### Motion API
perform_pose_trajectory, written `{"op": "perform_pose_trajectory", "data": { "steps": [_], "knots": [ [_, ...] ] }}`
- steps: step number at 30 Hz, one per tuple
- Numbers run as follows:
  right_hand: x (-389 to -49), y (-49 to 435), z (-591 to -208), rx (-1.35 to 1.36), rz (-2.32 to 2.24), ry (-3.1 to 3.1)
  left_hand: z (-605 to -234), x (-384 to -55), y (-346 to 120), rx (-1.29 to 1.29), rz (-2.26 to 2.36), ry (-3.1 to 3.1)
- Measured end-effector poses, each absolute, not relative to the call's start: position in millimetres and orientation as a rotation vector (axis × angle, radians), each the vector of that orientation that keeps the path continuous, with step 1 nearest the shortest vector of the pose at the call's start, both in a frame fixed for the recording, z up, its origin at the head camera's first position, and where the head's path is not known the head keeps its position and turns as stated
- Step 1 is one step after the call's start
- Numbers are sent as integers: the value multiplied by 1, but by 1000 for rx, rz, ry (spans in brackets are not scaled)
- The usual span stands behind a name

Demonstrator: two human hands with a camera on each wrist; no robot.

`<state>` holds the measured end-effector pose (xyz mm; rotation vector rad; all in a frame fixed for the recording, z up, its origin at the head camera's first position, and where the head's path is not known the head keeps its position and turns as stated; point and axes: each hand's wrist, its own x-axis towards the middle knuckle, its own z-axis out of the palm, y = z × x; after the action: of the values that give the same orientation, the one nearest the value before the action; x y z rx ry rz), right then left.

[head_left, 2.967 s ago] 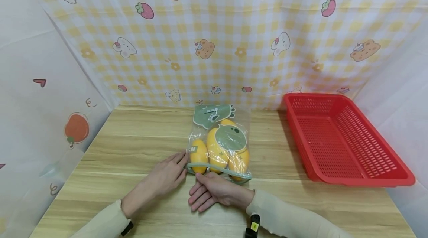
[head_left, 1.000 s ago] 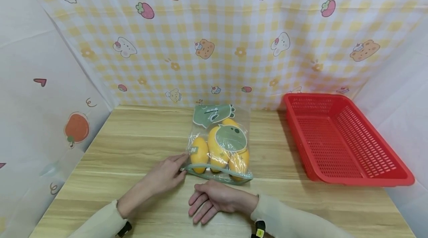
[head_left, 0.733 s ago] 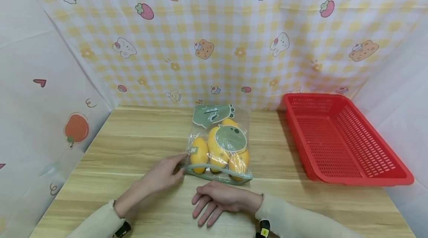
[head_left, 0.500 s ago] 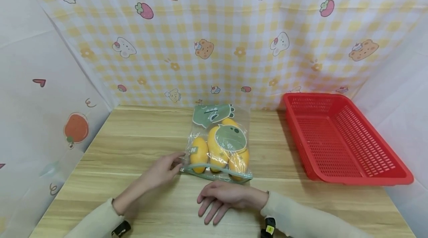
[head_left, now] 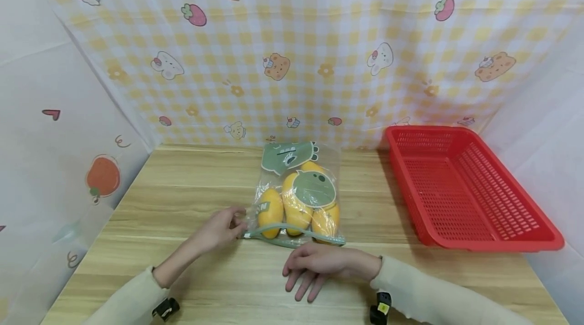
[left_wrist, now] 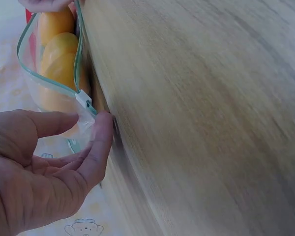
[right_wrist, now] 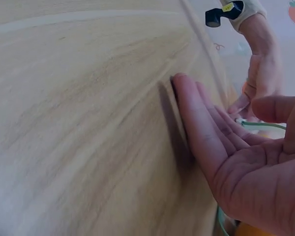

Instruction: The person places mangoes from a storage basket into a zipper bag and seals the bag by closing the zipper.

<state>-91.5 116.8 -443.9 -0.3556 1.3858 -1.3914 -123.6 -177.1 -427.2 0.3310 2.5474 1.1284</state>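
A clear zip bag (head_left: pixel 266 180) with green cartoon prints lies on the table, its green-edged mouth toward me. Several yellow mangoes (head_left: pixel 270 212) are inside it. In the left wrist view the mouth gapes, and a white slider (left_wrist: pixel 83 99) sits at its corner. My left hand (head_left: pixel 221 228) pinches the plastic just beside that slider between thumb and fingers. My right hand (head_left: pixel 315 264) is in front of the bag's right half, palm turned leftward, fingers extended and holding nothing; its upper edge is right at the mouth. In the right wrist view its fingers (right_wrist: pixel 199 118) are close over the wood.
A red plastic basket (head_left: pixel 412 213) stands on the right side of the wooden table (head_left: pixel 191 173). A checked cloth (head_left: pixel 310 31) hangs behind the table, and pale sheets close off both sides.
My left hand has gone from lying flat beside the bag to pinching its front left corner. That corner has shifted slightly left. My right hand has slid rightward along the bag's mouth.
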Motion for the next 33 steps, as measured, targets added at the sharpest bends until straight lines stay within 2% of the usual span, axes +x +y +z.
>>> {"op": "perform_pose_trajectory", "data": {
  "steps": [20, 33],
  "knots": [
    [-89, 169, -430, -452, -1293, 1524, -432, -118, -183, 216, 1226, 2348],
    [-91, 207, -412, -549, -1264, 1676, -430, -120, -188, 248, 1344, 2080]
  ]
}}
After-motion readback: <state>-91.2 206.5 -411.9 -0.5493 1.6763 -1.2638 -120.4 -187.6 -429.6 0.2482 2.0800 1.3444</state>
